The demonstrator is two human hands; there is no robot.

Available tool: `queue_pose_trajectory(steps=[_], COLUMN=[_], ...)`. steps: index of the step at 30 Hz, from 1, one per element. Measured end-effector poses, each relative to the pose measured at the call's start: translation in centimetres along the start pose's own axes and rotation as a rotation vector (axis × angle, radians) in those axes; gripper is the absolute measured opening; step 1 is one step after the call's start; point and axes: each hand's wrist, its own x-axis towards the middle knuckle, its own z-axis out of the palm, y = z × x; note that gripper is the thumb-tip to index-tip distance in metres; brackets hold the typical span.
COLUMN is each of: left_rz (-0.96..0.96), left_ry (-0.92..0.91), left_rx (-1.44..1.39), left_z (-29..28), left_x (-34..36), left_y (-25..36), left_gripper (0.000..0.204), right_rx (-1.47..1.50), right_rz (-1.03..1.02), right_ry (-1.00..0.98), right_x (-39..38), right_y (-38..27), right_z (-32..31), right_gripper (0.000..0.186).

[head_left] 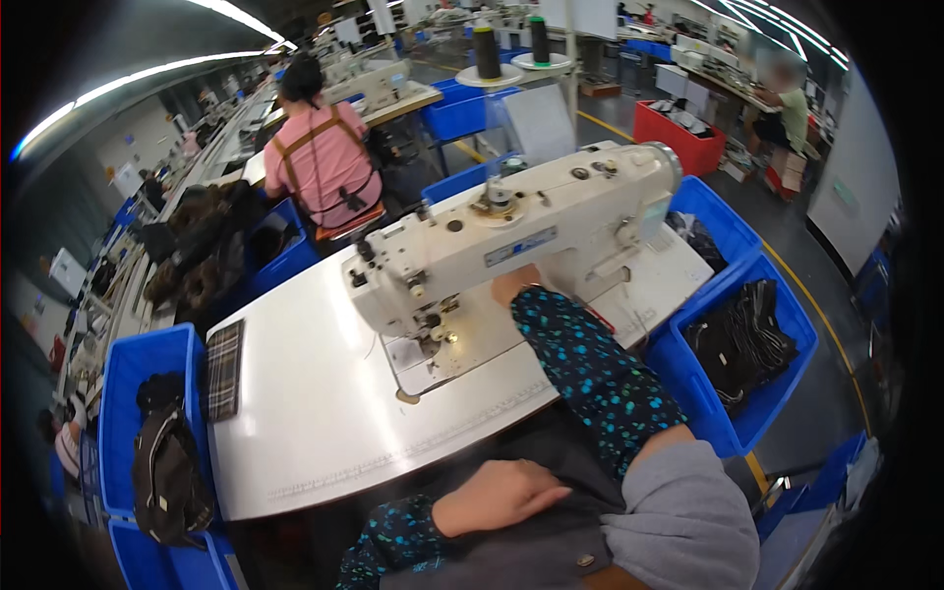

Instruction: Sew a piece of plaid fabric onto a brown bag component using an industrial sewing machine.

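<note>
No legible text — nameplate [521, 247] blurred

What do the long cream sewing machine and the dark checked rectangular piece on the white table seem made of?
The long cream sewing machine: probably painted metal, going by its smooth, satiny casing. The dark checked rectangular piece: likely matte woven cloth, judging by its crossing stripes; fibre unclear.

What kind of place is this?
Most likely a garment sewing workshop: a white industrial sewing machine up front, thread cones behind it, and blue bins of dark cloth on both sides.
</note>
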Motion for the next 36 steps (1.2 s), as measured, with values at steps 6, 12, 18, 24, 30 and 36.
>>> queue_pose_trajectory(steps=[6, 12, 18, 24, 30, 36], left_rz=[-0.590, -1.029, -1.094, -1.335, -1.371, -1.197], left_ry=[0.656, 0.975, 1.130, 1.114, 1.111, 1.247], left_rx=[0.225, 0.466, 0.941, 0.953, 0.528, 0.812], left_z=[-2.3, -6.5, -15.6, -22.0, -24.0, -24.3], left_x=[-12.1, -20.3, -28.2, -32.8, -33.3, -33.8], left_y=[-8.2, -9.6, -17.3, -23.3, -25.2, -21.8], left_gripper=[0.024, 0.023, 0.021, 0.025, 0.027, 0.028], right_rx=[-0.082, -0.013, -0.029, -0.080, -0.176, -0.066], right_rz=[-0.232, -0.257, -0.207, -0.170, -0.158, -0.219], right_ry=[0.094, 0.053, -0.023, -0.053, 0.066, 0.076], right_x=[-4.7, -6.3, -6.0, -6.3, -7.2, -6.2], right_y=[2.9, 3.5, 3.7, 4.2, 6.5, 3.0], right_z=[-1.4, -3.2, -2.6, -2.3, -1.2, -2.4], right_gripper=[0.025, 0.035, 0.032, 0.039, 0.039, 0.036])
